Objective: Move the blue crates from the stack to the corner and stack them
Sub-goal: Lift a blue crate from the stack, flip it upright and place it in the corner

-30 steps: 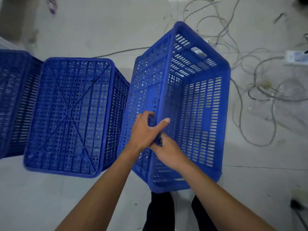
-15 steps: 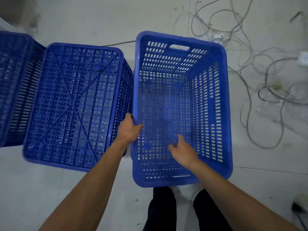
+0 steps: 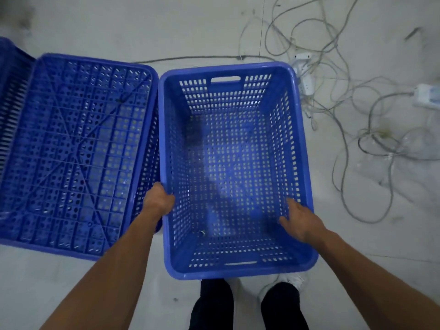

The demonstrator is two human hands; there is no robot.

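Observation:
An upright blue crate [image 3: 235, 75] with perforated walls stands open side up in front of me, empty inside. My left hand [image 3: 159, 201] is clamped on its left rim near the front. Inside the crate, my right hand [image 3: 300, 221] lies with fingers spread against the right wall, just below the rim. To the left, touching it, an upside-down blue crate [image 3: 76, 151] shows its ribbed bottom. A third blue crate [image 3: 12, 91] is partly visible at the far left edge.
The floor is pale tile. A tangle of grey cables [image 3: 357, 129] with a white power strip [image 3: 304, 75] and a white adapter [image 3: 426, 96] lies to the right. My legs and a white shoe [image 3: 292, 282] are just below the crate.
The crate went from tilted on its side to upright and level. My left hand shifted to the left rim; my right hand moved across the inside to the right wall.

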